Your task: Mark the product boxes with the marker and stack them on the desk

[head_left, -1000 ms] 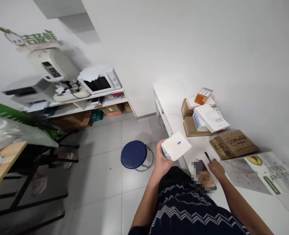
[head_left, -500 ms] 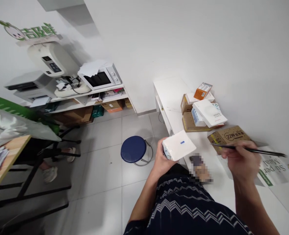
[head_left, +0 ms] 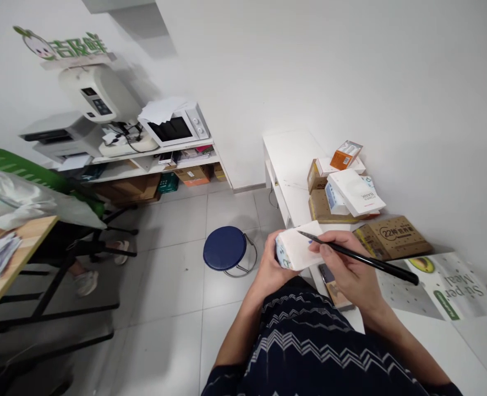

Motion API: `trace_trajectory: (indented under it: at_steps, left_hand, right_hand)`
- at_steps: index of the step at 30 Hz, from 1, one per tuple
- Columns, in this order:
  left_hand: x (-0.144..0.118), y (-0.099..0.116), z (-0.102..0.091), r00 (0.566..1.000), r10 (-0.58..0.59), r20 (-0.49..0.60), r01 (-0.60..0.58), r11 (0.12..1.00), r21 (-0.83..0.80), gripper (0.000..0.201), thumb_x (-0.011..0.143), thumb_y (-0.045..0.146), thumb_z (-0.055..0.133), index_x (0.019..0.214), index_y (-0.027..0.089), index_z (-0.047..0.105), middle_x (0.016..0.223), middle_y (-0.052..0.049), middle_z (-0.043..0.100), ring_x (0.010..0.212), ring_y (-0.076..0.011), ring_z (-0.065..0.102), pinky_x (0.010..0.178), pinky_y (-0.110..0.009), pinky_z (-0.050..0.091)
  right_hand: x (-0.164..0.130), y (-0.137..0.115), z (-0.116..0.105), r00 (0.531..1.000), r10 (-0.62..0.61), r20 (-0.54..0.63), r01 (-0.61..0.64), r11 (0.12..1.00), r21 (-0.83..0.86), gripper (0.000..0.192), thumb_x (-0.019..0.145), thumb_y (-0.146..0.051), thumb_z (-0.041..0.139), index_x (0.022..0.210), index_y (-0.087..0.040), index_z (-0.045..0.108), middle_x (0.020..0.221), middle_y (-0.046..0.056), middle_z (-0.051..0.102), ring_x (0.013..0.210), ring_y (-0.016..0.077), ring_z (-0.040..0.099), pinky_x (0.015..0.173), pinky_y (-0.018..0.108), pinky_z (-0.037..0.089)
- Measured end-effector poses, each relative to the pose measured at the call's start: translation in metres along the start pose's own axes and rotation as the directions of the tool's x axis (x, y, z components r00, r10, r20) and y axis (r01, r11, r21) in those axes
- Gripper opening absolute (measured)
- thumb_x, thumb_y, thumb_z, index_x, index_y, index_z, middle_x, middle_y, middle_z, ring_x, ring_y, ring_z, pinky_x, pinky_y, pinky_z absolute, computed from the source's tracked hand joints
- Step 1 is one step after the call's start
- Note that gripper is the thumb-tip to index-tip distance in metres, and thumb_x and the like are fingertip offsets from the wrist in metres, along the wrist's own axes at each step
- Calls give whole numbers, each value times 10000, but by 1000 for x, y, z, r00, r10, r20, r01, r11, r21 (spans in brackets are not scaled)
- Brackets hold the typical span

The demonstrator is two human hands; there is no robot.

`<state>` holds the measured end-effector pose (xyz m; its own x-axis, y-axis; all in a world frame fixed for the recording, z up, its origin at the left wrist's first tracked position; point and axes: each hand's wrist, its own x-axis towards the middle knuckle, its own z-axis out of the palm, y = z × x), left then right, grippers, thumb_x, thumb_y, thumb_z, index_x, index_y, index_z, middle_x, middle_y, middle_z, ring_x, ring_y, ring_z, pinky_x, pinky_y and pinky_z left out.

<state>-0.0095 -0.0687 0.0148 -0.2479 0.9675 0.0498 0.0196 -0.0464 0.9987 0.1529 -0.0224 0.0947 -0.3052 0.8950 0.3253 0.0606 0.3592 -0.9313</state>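
Left hand (head_left: 268, 267) grips small white box (head_left: 299, 250) from its left side, held up in front of torso, just off white counter (head_left: 293, 159) edge. Right hand (head_left: 348, 269) closed round black pen (head_left: 359, 257), tip touching box top. Phone (head_left: 334, 286) flat on counter just under rt hand, partly hidden. Further back: brown carton (head_left: 395, 236), stack of boxes (head_left: 342, 187) w/ orange pack (head_left: 344, 155) on top. Blue stool (head_left: 224, 248) on floor left of counter. Printed sheets (head_left: 449, 286) far rt.
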Motion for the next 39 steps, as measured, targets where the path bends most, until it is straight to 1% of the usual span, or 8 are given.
trace_trajectory:
  at_steps: [5,7,10,14,17,23,29,39]
  left_hand:
    - [0,4,-4,999,2,36,-2,1000,-10,816,567,168,850,1289,243,479,1251,-70,588,1153,-279,580,999,-419,466]
    - [0,2,-4,998,33,44,-33,999,3,827,555,149,842,1290,246,475,1274,-76,564,1177,-287,565,1027,-439,444]
    - [-1,-1,-5,996,67,61,-70,997,40,823,555,160,846,1288,255,484,1293,-87,544,1197,-308,549,1045,-470,426]
    - [-7,-2,-5,993,97,70,-102,992,71,808,576,174,851,1290,272,486,1302,-84,532,1198,-308,540,1048,-474,420]
    - [-12,0,-6,990,122,78,-127,990,67,801,589,165,837,1296,272,474,1314,-87,522,1201,-305,535,1051,-468,421]
    - [-16,2,-3,987,132,90,-139,988,73,795,595,144,818,1298,268,469,1324,-96,522,1231,-321,517,1070,-486,402]
    - [-18,4,0,979,190,76,-198,973,120,791,591,121,810,1293,276,480,1296,-87,531,1210,-314,522,1060,-491,410]
    - [-24,-3,4,960,267,88,-278,948,156,804,598,128,821,1306,289,477,1291,-87,528,1202,-313,528,1050,-503,420]
  right_hand:
    - [0,-2,2,996,-87,-7,87,995,-45,76,990,-287,565,981,-250,631,846,-2,708,763,151,704,668,264,570]
    - [-1,-4,0,997,-75,-4,75,997,-29,115,1007,-284,534,976,-254,641,850,-8,704,762,138,702,687,253,577]
    - [-4,-6,-5,999,-44,8,44,999,-14,163,1022,-279,505,1075,-274,659,918,-5,725,787,129,705,728,248,588]
    - [-8,-12,-12,996,-44,80,54,990,-129,165,995,-256,552,1117,-280,662,996,8,732,844,144,703,769,265,580]
    - [-7,-12,-11,991,-69,114,93,970,-223,119,960,-233,599,1059,-269,654,959,-1,721,812,143,691,744,262,565]
    - [-6,-4,-3,984,-177,19,175,945,-275,67,936,-188,595,946,-245,628,792,-36,686,636,105,649,598,204,523]
    - [-7,-3,-3,961,-272,54,274,901,-335,90,928,-166,581,920,-249,617,795,-39,671,681,113,646,643,204,523]
    - [-17,-4,-8,955,-286,78,294,876,-383,81,937,-177,565,929,-250,599,794,-42,680,674,117,644,636,202,508]
